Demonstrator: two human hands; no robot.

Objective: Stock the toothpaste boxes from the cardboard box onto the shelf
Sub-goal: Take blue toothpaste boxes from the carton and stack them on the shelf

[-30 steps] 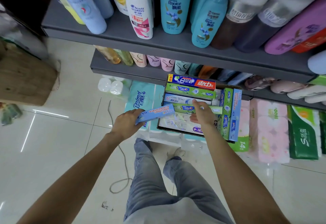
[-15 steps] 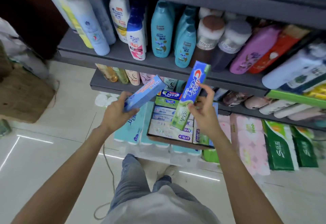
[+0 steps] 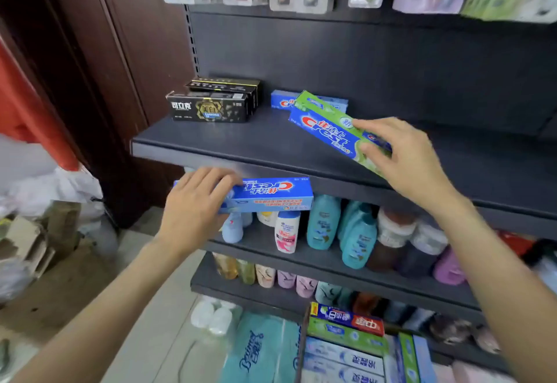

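Two toothpaste boxes are in hand at this moment. The right hand (image 3: 404, 159) pinches the near end of a green-and-blue Crest box (image 3: 328, 129), fingers curled over its top edge and thumb against its front face, holding it slanted over the dark shelf (image 3: 241, 144) with its far end pointing toward the back panel; the angle suggests it is being fed in beside the blue Crest box (image 3: 281, 100) already lying at the rear. Whether the held box touches the shelf surface cannot be told. The left hand (image 3: 196, 204) grips the left end of a second blue Crest box (image 3: 271, 195), fingers wrapped over the top, label upside down, level and just below the shelf's front lip, apparently kept in reserve for the following placement. Black toothpaste boxes (image 3: 214, 102) stand stacked at the shelf's left rear, well apart from the Crest stock. The cardboard box (image 3: 304, 337), at the bottom of the view, holds further toothpaste cartons lying flat in layers, with a few standing on edge at its right side; it appears far from emptied, so the task is judged at an early stage.
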